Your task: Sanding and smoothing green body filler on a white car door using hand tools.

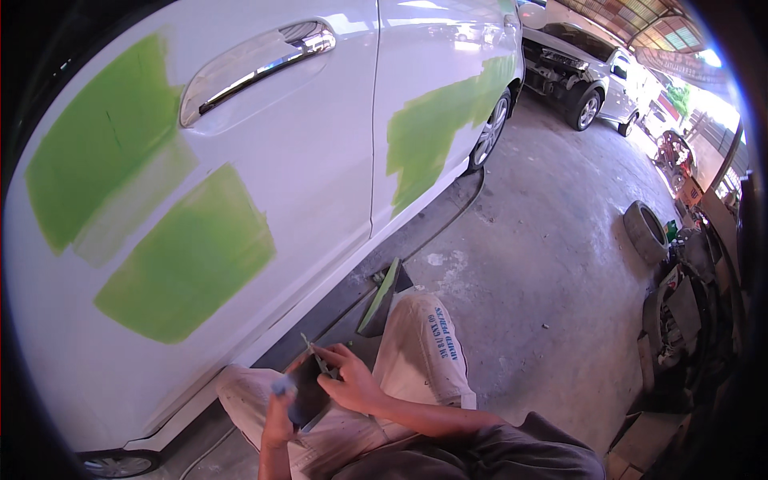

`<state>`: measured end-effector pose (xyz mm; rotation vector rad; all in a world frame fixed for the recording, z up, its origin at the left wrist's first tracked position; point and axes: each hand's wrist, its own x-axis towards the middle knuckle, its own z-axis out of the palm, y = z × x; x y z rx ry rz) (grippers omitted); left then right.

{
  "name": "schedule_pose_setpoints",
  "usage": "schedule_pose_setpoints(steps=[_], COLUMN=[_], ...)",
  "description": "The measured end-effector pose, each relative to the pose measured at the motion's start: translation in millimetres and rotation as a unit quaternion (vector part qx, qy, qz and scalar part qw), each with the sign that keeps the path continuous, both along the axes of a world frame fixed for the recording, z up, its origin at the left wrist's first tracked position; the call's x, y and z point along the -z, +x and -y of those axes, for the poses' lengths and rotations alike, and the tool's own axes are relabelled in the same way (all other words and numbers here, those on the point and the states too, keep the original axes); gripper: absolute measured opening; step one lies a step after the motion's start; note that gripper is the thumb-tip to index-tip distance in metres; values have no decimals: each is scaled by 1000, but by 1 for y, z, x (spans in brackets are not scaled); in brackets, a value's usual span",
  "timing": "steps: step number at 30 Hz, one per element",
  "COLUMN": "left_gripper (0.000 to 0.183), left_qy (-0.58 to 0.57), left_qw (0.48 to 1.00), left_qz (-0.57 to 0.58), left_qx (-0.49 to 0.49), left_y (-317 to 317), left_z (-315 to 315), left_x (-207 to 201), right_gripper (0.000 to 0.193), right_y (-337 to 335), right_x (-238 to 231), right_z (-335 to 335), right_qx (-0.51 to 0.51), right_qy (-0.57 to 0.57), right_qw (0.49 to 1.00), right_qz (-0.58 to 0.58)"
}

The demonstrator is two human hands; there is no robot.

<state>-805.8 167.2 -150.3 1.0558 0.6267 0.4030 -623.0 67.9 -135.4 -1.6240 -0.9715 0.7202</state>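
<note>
My left hand [278,418] is closed round the side of a dark flat plate [309,398] over my lap. A small pale blue thing [282,387] shows blurred at that hand's thumb side. On the plate's other side my right hand [358,387] is closed, its fingers bent at the upper edge; what they pinch is mostly hidden. A thin light-green piece [306,342] sticks up beyond the fingertips. Past my knees stands a tilted dark board [382,298] with green along its edge. Left of me is a white car door [304,160] with green filler patches [188,260].
A hose [452,220] runs along the floor by the car's sill. At the right lie a tyre [645,232] and a heap of parts and cardboard [680,312]. A silver vehicle with an exposed front [580,64] stands at the back.
</note>
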Motion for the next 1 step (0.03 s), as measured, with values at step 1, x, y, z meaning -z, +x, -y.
schedule_pose_setpoints(steps=[1], left_gripper=[89], left_qy=[-65], left_qw=[994], left_qz=[-78], left_qx=[-37], left_y=[-17], left_z=[-6], left_x=[20], right_gripper=[66], right_y=[2], right_x=[-1], right_z=[5], right_qx=[-3], right_qy=[-1], right_qw=[999], right_qz=[33])
